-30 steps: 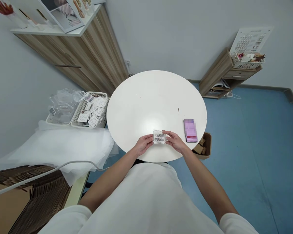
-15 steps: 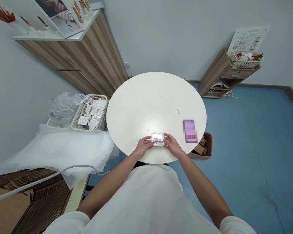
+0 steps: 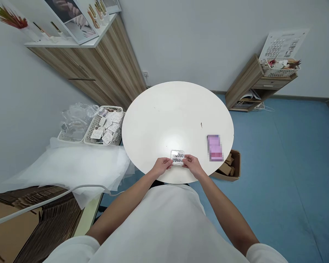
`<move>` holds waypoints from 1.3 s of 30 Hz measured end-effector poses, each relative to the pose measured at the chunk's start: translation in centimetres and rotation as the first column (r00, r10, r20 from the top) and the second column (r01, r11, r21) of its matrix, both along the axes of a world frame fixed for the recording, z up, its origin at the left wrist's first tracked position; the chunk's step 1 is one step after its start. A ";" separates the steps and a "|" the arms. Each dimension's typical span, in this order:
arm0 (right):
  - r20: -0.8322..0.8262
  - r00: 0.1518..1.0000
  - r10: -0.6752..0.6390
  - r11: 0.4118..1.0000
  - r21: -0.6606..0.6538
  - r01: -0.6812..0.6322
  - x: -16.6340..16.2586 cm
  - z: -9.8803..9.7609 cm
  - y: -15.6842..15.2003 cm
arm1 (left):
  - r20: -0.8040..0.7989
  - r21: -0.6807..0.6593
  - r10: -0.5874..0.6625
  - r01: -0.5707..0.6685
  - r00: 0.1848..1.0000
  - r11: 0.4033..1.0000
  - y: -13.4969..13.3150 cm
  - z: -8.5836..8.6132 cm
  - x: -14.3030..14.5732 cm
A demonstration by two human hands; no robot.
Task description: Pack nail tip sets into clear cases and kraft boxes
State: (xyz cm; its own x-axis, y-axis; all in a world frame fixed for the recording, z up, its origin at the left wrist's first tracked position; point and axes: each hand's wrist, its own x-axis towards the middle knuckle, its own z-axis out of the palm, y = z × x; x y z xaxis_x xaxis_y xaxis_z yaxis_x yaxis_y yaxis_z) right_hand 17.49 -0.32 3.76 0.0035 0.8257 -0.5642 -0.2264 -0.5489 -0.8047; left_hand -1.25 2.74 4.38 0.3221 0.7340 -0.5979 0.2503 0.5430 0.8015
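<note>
Between my two hands is a small clear plastic case (image 3: 177, 157) with rows of small dark pieces inside, at the near side of the round white table (image 3: 178, 109). My left hand (image 3: 162, 166) pinches its left edge, fingers closed. On the opposite edge, my right hand (image 3: 192, 164) grips the case between thumb and fingers. Whether the case rests on the tabletop or is held just over it, I cannot tell. A blurred-out pinkish-purple rectangular item (image 3: 215, 148) lies on the table to the right of my right hand.
White baskets stand left of the table, one with paper cards (image 3: 106, 126), another with clear plastic bags (image 3: 78, 118). White sheets (image 3: 90, 160) lie in front of them. A cardboard box (image 3: 230, 168) sits low at the right. Wooden cabinets (image 3: 117, 62) line the wall.
The glare on the case has shifted, so more of the dark pieces show through. My fingers have drawn in slightly at its edges. The whole view has moved a little.
</note>
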 end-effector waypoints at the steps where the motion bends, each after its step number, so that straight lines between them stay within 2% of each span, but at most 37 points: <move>1: 0.014 1.000 0.000 1.000 -0.006 0.000 -0.1 -0.2 0.0 | -0.011 -0.002 0.003 -0.003 1.000 1.000 -0.1 -0.2 0.0; 5: 0.040 0.998 0.043 0.999 -0.033 -0.041 -0.6 -0.6 0.2 | -0.013 -0.031 0.031 -0.031 0.999 0.999 -0.3 -0.8 -0.4; 11: 0.102 0.987 0.125 0.992 -0.009 -0.125 -0.9 0.0 0.9 | 0.014 -0.025 0.024 -0.023 1.000 0.999 0.0 -0.6 -1.3; 14: 0.224 0.955 0.193 0.980 0.006 -0.199 -1.1 0.0 1.1 | 0.008 -0.012 0.043 -0.043 0.999 0.999 0.2 -0.7 -1.9; 17: 0.389 0.887 0.248 0.957 0.041 -0.286 -1.5 -0.1 1.2 | 0.008 -0.004 0.065 -0.065 0.998 0.998 0.2 -1.0 -3.0; 21: 0.528 0.788 0.316 0.885 0.135 -0.445 -2.8 0.0 1.4 | 0.006 -0.005 0.100 -0.100 0.995 0.995 0.4 -1.4 -5.0; 27: 0.656 0.648 0.387 0.731 0.210 -0.649 -6.3 0.3 2.8 | 0.015 -0.007 0.119 -0.119 0.993 0.993 1.1 -1.4 -8.0; 33: 0.696 0.649 0.308 0.751 0.241 -0.614 -9.7 0.0 4.7 | 0.008 0.095 0.098 -0.098 0.995 0.991 2.7 -1.4 -10.5; 36: 0.719 0.648 0.251 0.762 0.266 -0.590 -11.1 -0.4 5.6 | -0.039 0.172 0.131 -0.123 0.991 0.977 3.7 -1.6 -11.8; 39: 0.726 0.650 0.223 0.773 0.274 -0.572 -12.5 -0.8 6.8 | -0.105 0.261 0.118 -0.087 0.987 0.961 4.6 -1.9 -13.1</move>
